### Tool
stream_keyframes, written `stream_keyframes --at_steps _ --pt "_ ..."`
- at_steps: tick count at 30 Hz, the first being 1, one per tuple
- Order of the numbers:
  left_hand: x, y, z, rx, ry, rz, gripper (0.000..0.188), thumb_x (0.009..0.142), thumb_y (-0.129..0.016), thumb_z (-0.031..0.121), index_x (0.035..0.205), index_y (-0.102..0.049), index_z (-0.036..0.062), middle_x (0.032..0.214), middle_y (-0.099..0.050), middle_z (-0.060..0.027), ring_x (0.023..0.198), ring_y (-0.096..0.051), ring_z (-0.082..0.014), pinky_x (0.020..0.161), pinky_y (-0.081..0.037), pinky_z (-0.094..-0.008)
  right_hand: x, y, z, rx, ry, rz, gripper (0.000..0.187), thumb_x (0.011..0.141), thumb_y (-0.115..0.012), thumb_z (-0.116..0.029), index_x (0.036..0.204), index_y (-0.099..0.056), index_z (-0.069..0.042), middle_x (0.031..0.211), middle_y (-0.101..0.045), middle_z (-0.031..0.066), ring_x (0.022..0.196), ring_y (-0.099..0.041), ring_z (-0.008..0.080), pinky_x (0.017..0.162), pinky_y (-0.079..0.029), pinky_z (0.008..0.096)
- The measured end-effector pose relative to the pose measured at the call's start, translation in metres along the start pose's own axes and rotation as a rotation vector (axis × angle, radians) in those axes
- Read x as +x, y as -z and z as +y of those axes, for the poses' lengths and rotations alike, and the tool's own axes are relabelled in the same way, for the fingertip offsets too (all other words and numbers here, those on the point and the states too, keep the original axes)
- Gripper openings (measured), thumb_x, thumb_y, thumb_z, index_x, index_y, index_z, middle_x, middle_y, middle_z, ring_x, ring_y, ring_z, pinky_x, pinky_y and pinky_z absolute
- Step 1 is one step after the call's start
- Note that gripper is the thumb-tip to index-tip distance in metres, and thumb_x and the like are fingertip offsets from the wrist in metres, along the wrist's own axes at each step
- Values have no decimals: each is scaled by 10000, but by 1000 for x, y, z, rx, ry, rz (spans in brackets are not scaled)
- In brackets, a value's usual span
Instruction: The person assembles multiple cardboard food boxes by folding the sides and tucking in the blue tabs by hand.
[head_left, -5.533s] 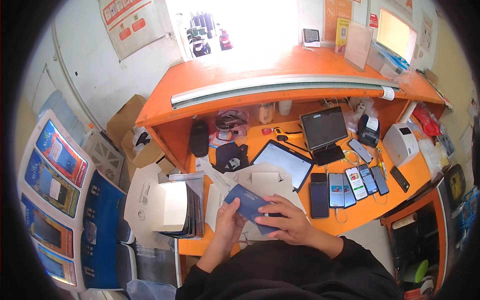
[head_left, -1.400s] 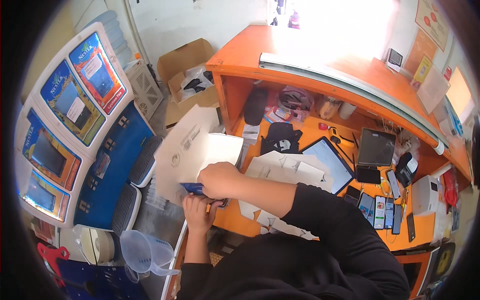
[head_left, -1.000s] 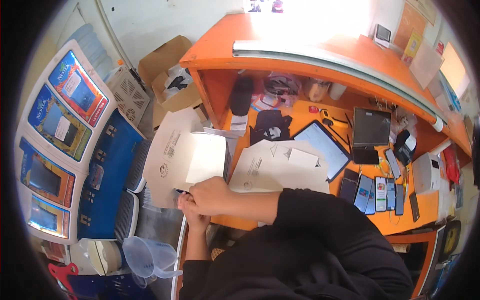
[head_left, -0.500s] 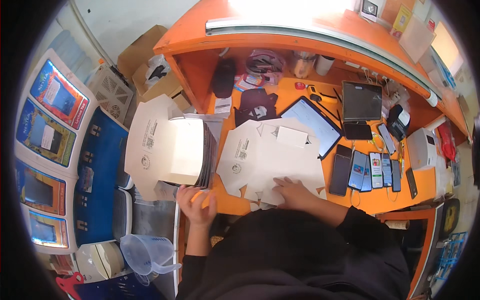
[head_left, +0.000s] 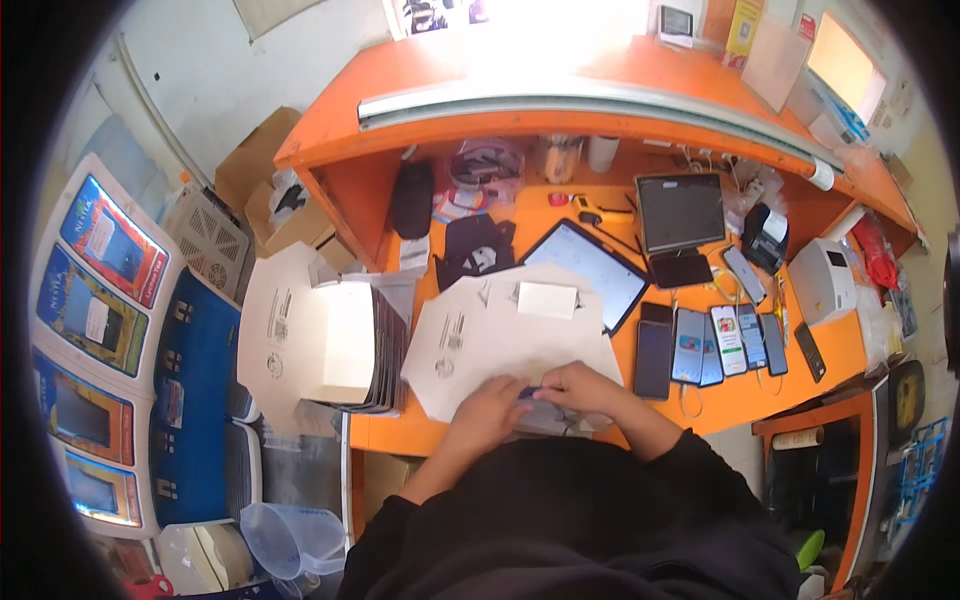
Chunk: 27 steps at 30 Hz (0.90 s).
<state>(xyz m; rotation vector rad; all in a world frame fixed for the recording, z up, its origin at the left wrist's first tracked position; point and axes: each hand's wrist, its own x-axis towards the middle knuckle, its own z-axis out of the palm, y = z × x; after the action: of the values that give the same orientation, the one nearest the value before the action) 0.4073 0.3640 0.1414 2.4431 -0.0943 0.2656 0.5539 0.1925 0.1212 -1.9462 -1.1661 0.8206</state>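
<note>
Dark blue shows on a small flap (head_left: 529,394) pinched by our right hand (head_left: 582,387); our left hand (head_left: 490,411) lies just beside it, its grip unclear. We seem to be folding at the near edge; the next move calls for even pressure along the pale sheet (head_left: 495,333), which partly hides the tablet (head_left: 590,262) beyond.

There are two hands (head_left: 488,412), one lit tablet (head_left: 585,266) and four dispenser panels (head_left: 93,316).

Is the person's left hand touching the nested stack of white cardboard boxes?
Apart. The head view shows some orange tabletop and part of the flat white cardboard sheet between the left hand and the box stack.
</note>
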Motion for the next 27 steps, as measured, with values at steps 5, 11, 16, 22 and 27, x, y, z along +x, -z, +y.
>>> stream_keyframes --at_steps 5,11,16,22,27 --pt "3 7 0 -551 388 -13 204 903 -653 109 1070 -610 0 932 -666 -96 824 -616 -151 746 -495 -274 -29 49 -47 46 110 45 251 861 -697 -288 896 -686 -39 792 -691 81 746 -648 228 805 -483 350" --pt "10 21 6 -1405 589 219 79 955 -590 106 971 -582 29 954 -635 -57 901 -607 -137 829 -506 -286 -50 77 -52 143 357 507 168 755 -798 -203 819 -685 -96 843 -704 0 870 -661 179 1125 -276 443" --pt "6 4 7 -1247 572 279 88 949 -609 115 984 -607 34 880 -637 -7 770 -547 -57 698 -452 -210 -29 35 -94 -39 343 918 135 724 -792 -161 796 -685 -121 725 -641 10 720 -593 209 894 -409 402" --pt "7 10 29 -1074 396 367 88 940 -621 117 967 -603 35 817 -617 18 666 -487 -20 594 -412 -198 -35 27 -105 -401 428 667 128 692 -781 -117 791 -704 -146 944 -594 45 879 -537 232 796 -397 348" --pt "3 5 33 -727 36 608 30 915 -586 -2 938 -599 12 796 -626 -58 691 -567 -114 636 -471 -244 -31 41 -96 -404 517 903 278 788 -670 -97 1054 -666 -177 1138 -554 110 1051 -538 262 914 -380 351"
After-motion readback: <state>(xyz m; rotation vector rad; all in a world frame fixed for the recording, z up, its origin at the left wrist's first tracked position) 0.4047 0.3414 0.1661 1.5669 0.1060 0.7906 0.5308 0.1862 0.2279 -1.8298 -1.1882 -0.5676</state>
